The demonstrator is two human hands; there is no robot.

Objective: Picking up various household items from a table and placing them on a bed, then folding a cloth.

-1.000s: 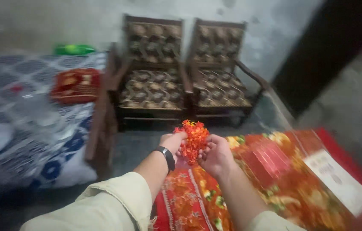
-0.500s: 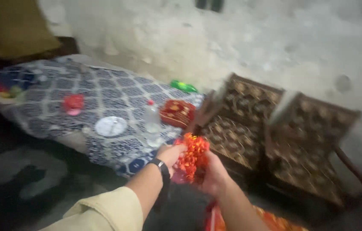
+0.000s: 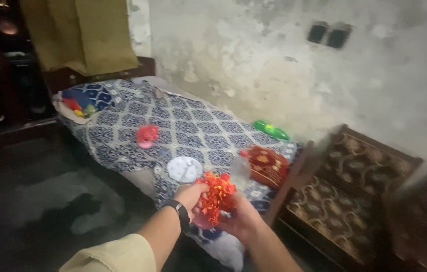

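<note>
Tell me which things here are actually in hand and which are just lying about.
In hand:
orange-red flower bunch, held between left hand and right hand

Lying about:
white plate
clear bottle
red cushion
pink object
green object
patterned armchair

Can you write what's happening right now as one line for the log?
left hand: holds orange flower bunch | right hand: holds same bunch | behind: bed with patterned sheet, white plate, clear bottle
</note>
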